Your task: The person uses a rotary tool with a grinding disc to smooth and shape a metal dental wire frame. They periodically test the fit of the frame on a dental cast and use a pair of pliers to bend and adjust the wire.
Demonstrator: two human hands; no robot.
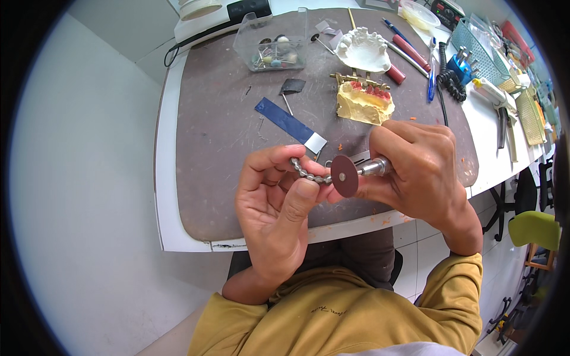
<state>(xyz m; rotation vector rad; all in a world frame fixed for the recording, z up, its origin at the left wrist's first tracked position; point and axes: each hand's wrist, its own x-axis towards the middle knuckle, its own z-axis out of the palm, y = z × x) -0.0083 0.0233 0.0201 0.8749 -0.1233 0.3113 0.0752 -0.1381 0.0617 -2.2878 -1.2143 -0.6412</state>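
Between the thumb and fingers of my left hand (270, 219) is a curved silvery metal dental framework (306, 174), shaped like a row of teeth. My right hand (421, 169) grips a metal rotary handpiece (376, 167). A reddish-brown cutting disc (345, 177) is fitted on its tip and sits right at the framework's right end; whether they touch, I cannot tell. Just beyond my hands stands a yellow plaster dental model (362, 108) with red wax-like teeth, joined by a brass-coloured articulator (344, 77) to a white plaster model (363, 50).
A blue strip (284, 121) with a white end lies beyond my left hand, near a dark abrasive piece (293, 86). Farther back is a clear plastic box (272, 63) of small rotary bits. Pens, red sticks (411, 52) and a blue bur holder (462, 65) occupy the far right.
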